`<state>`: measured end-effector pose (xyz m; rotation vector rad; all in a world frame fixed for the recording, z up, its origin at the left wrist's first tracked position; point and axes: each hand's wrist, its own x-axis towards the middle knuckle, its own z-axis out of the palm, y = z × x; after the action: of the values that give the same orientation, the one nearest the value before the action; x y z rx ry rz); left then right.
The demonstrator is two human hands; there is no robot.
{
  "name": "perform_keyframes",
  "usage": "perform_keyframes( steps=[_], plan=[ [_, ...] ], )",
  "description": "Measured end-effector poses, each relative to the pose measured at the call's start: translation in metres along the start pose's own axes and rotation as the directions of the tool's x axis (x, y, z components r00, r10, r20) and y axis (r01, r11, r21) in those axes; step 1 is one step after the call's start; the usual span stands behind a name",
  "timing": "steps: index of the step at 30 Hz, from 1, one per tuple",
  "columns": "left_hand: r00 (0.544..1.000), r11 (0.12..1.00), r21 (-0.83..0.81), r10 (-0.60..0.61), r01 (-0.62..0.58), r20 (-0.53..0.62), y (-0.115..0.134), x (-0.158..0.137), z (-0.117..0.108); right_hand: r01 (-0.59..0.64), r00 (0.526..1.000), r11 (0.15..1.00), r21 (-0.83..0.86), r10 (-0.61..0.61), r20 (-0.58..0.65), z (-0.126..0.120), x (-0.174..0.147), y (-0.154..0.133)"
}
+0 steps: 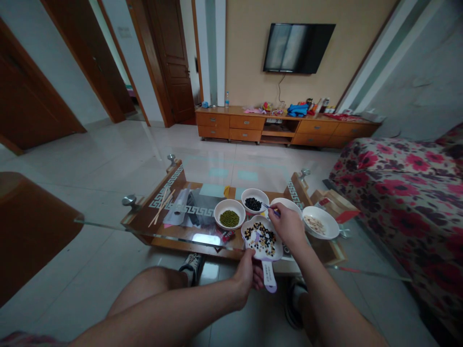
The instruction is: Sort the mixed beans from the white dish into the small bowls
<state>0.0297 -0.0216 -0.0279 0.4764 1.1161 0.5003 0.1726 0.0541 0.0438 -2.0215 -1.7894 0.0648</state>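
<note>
My left hand (249,275) is closed on the edge of a white, purple-trimmed dish with a handle (269,275), thumb on its rim. Mixed black, yellow and pale beans (261,238) lie in it. My right hand (287,222) pinches a slim pair of tweezers (270,209), whose tip reaches the edge of a white bowl (265,194) of black beans (252,204). To its left stands a bowl (218,212) of green mung beans (229,219). Another white bowl (285,201) is partly hidden by my right hand. Farther right, a bowl (334,231) contains pale pieces (315,224).
Everything stands on a glass-topped table (202,236) with metal corner fittings. Wooden chopsticks (161,207) and clear plastic (180,205) lie on the left. A brown paper bag (334,205) is by the right bowl. A flowered sofa (401,178) stands on the right, a low cabinet (246,122) ahead.
</note>
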Motion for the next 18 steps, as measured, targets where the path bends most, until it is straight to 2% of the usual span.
perform_keyframes(
  steps=[6,18],
  plan=[
    [1.000,1.000,-0.026,-0.014,0.013,-0.009,-0.002,0.003,-0.001,-0.062,0.998,0.998,-0.010,0.062,-0.033,0.003,0.003,0.002],
    [1.000,1.000,-0.007,-0.003,0.003,-0.004,-0.001,0.002,0.000,-0.027,0.998,0.998,-0.049,0.030,0.056,-0.011,-0.013,0.011]
  ],
)
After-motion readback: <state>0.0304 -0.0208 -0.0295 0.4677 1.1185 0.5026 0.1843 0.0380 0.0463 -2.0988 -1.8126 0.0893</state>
